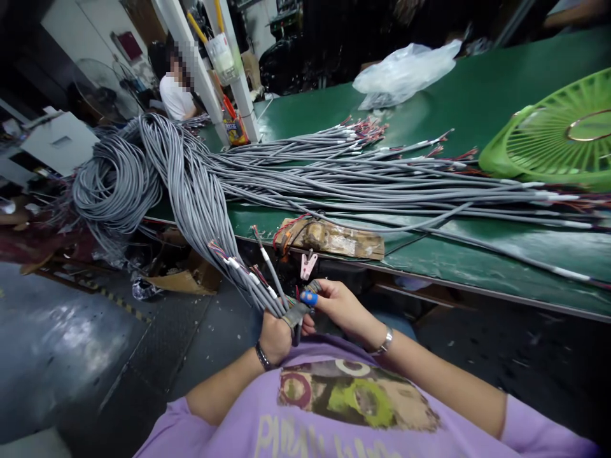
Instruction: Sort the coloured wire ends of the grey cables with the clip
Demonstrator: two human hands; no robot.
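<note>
Several gray cables (261,296), slanted lengthwise, pointing up-left

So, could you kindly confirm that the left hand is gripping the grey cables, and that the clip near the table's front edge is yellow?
Not quite: the head view shows that the clip is pink, not yellow. The rest is right: the left hand is gripping the grey cables, and the clip is near the front edge of the table.
</note>
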